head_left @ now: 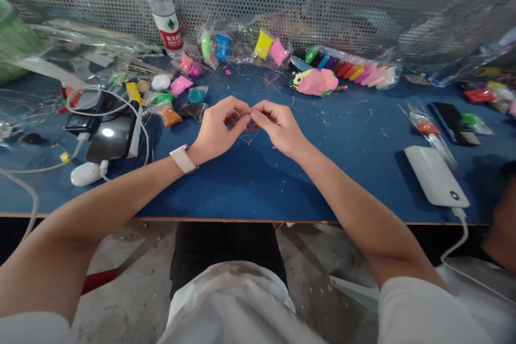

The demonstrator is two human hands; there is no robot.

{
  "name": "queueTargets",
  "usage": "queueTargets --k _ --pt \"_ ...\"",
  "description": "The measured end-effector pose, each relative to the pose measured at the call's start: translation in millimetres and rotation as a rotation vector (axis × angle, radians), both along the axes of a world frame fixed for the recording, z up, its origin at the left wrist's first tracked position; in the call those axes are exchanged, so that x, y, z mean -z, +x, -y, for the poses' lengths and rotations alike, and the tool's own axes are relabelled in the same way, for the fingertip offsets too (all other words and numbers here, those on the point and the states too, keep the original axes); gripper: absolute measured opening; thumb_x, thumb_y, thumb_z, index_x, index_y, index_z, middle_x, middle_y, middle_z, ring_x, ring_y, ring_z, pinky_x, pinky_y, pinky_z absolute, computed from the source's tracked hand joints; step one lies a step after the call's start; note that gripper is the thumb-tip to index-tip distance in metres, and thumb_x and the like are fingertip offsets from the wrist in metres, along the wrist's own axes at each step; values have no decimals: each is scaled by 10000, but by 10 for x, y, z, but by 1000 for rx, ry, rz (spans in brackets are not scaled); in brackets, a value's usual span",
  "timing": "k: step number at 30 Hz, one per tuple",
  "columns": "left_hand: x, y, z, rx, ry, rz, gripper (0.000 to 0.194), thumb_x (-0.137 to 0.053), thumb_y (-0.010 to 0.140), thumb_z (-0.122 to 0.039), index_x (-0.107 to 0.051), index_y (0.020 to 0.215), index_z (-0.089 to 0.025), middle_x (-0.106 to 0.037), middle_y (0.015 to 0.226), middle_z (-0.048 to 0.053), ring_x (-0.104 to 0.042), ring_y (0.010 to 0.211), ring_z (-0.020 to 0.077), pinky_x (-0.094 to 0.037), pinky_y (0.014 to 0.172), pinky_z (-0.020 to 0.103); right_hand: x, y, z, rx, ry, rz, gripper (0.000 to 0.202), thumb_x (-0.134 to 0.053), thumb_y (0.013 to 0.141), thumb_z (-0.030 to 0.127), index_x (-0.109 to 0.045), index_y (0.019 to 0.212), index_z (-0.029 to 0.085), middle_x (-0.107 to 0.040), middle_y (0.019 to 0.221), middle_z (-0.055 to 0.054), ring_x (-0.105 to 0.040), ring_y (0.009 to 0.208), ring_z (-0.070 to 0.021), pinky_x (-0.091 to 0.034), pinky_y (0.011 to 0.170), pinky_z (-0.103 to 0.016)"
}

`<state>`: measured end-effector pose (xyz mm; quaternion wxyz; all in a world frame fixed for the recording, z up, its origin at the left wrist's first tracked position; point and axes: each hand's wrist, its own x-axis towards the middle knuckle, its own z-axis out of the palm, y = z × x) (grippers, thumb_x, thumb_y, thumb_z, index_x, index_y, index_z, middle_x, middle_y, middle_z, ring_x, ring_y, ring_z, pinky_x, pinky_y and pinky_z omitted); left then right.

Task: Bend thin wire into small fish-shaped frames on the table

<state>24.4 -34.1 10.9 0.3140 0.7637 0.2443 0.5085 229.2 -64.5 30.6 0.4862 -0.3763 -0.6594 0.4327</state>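
Note:
My left hand (221,128) and my right hand (278,126) meet fingertip to fingertip above the middle of the blue table (242,188). Both are closed in a pinch, with thumbs against forefingers. Whatever is between the fingertips is too small and hidden to name. Behind my right hand lies a pink clay figure (316,82) with an eye, a yellow patch and a green edge. Small bags of coloured clay, among them an orange one (169,116) and a dark one (192,111), lie to the left of my left hand.
A water bottle (166,21) stands at the back by the perforated metal screen (322,0). Phones and white cables are at the left. A white power bank (436,176) and a dark phone (453,122) lie at the right, with part of another person at the right edge.

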Motion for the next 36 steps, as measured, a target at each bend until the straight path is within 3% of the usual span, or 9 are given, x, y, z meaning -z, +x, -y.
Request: queueTargets --k 5,12,18,26,36 --pt "-5 16 12 -2 -18 22 65 -747 1050 -222 -685 1036 -220 -776 953 9 -777 737 135 -606 645 267 -14 -9 11 36 52 23 648 -799 976 884 -732 971 240 -735 998 -40 -709 884 -194 -639 831 -359" --pt "-13 -1 -5 -9 -102 -7 113 -715 1095 -325 -654 1052 -240 -722 931 20 -705 736 150 -588 663 296 -76 -24 86 81 3 84 650 -833 929 895 -722 995 259 -770 937 -43 -727 884 -227 -650 841 -394" --pt "6 -36 -61 -14 -9 -90 92 -635 1116 -317 -640 1064 -241 -703 947 35 -674 832 184 -564 743 334 -114 -45 149 135 102 119 538 -826 1006 787 -764 959 255 -771 893 -37 -711 812 -215 -627 796 -395" --pt "-2 -44 -81 56 -4 -91 106 -559 1143 -285 -632 1081 -240 -710 945 40 -657 819 184 -542 732 335 -121 -30 177 232 219 155 385 -834 1047 630 -855 953 257 -832 964 -63 -763 885 -251 -679 905 -457" --pt "-51 -9 -59 141 -130 -16 306 -634 1175 -535 -650 1062 -250 -717 955 46 -709 854 204 -622 793 374 -91 -15 175 220 241 123 411 -818 1054 689 -841 1041 279 -814 1030 -70 -776 921 -258 -686 914 -467"
